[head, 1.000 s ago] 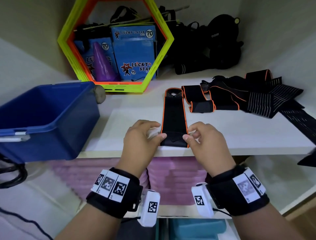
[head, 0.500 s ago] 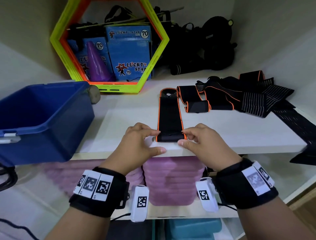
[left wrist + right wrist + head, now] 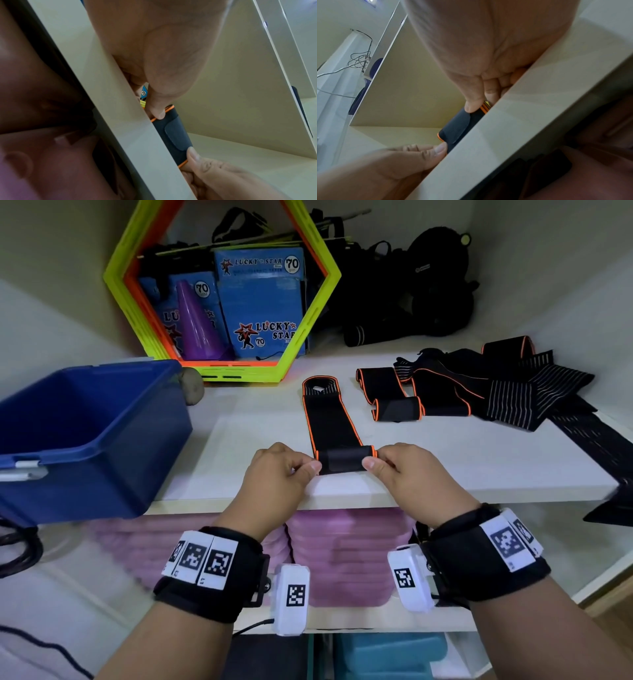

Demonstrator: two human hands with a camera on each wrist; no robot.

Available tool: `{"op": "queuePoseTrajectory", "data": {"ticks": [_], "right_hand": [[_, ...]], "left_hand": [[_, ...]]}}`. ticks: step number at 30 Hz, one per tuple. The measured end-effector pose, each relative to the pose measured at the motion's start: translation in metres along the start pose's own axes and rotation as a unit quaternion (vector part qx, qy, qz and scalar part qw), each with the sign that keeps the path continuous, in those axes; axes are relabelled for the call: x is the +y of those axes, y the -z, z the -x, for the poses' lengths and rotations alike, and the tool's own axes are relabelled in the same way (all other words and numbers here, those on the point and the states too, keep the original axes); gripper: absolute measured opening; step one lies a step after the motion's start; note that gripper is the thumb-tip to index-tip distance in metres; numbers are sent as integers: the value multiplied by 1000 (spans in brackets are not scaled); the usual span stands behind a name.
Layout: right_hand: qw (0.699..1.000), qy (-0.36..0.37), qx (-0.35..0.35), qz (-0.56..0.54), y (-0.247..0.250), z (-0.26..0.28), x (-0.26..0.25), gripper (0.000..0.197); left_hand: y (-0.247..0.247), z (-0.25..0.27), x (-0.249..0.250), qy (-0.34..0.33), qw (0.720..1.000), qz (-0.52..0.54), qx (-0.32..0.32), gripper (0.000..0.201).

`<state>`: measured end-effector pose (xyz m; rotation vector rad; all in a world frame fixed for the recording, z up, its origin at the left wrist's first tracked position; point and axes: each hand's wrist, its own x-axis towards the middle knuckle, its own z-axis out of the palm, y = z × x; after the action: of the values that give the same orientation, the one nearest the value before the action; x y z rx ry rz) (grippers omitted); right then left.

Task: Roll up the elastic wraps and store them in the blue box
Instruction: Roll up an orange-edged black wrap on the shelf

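Near the shelf (image 3: 445,470) edge, both hands, left (image 3: 277,474) and right (image 3: 407,474), pinch the ends of the wrap's (image 3: 334,422) started roll. Rolling should stay tight and square, edges aligned, before it goes into the blue box (image 3: 113,440).

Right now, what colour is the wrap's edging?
Orange, on a black wrap; clearest in the head view.

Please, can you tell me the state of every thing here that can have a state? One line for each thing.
Wrap: flat on the shelf, near end rolled, far end looped.
Left hand: pinches the roll's left end.
Right hand: pinches the roll's right end.
Blue box: open, no lid on; no wraps visible inside.
Other wraps: unrolled, heaped at the right.
Purple cone: upright inside the hexagon frame.
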<state>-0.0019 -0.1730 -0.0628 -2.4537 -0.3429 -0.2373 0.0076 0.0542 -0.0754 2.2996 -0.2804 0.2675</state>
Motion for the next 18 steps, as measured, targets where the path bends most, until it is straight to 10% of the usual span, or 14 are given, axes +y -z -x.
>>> {"op": "queuePoseTrajectory", "data": {"ticks": [14,18], "right_hand": [[998,-58,25,11,-3,-4,-9,56],[995,-71,62,-10,-8,-3,-6,28]], "left_hand": [[3,-1,12,53,998,11,16,42],[-1,0,13,42,997,29,53,7]]}}
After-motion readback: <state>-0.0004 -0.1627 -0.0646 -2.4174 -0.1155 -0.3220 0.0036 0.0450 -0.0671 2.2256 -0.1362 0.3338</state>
